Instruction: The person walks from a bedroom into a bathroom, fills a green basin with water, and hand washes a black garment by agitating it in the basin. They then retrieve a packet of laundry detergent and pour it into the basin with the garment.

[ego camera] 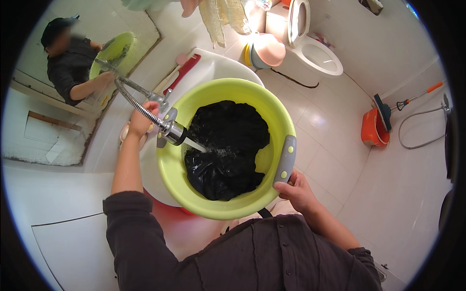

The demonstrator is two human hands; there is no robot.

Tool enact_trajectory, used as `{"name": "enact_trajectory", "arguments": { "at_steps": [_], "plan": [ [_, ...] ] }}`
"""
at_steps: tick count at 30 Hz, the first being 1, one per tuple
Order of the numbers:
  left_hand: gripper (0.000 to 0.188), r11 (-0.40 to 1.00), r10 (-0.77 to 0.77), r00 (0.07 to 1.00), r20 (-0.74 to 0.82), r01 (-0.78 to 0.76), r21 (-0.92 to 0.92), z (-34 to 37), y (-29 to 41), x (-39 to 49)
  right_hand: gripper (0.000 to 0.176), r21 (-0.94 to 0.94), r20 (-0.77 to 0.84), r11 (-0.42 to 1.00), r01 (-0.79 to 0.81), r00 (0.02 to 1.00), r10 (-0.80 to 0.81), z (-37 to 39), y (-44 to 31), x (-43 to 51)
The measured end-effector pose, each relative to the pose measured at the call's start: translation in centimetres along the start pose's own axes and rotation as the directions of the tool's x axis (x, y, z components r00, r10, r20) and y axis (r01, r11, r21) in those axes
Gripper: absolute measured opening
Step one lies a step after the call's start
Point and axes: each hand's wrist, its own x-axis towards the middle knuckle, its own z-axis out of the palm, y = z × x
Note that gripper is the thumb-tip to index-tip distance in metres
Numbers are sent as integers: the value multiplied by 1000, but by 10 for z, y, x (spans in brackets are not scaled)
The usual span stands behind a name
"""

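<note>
A lime-green plastic basin (225, 211) rests on the white washbasin (207, 60), with soaked black cloth (225, 142) inside. Water streams onto the cloth from a chrome faucet head (174, 132) on a flexible metal hose (131, 96). My left hand (143, 118) is beside the faucet body (159, 101), its fingers near the lever and partly behind the hose; whether they grip anything is unclear. At the basin's right side, my right hand (296, 191) holds the lower end of the grey handle (285, 160), thumb on top and fingers underneath.
A red comb (182, 74) lies on the washbasin's back ledge, below a mirror (123, 40). Stacked basins (267, 51) stand next to the toilet (320, 58). An orange bucket (371, 127) with a mop (382, 112) is at the right wall, near a shower hose (402, 129).
</note>
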Motion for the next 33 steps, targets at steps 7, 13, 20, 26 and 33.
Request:
{"name": "enact_trajectory", "arguments": {
  "at_steps": [7, 13, 20, 26, 33],
  "plan": [
    [34, 926, 310, 950, 24, -307, 220, 30, 15, 53, 32, -4, 19, 1000, 11, 1000, -11, -3, 0, -2],
    [20, 848, 320, 945, 76, -321, 422, 37, 23, 59, 32, -4, 7, 1000, -21, 1000, 21, -1, -2, -3],
    [15, 822, 453, 890, -53, -394, 411, 25, 11, 85, 34, -93, 34, 996, 4, 999, -1, -3, -2, -2],
    [18, 811, 462, 869, -177, -333, 482, 31, 1, 94, 36, -10, 13, 1000, 23, 1000, -23, -7, 2, -2],
    [40, 940, -48, 980, -194, -22, -341, -11, -80, 39, 36, 41, 8, 997, 59, 998, -59, -13, 13, -2]
  ]
}}
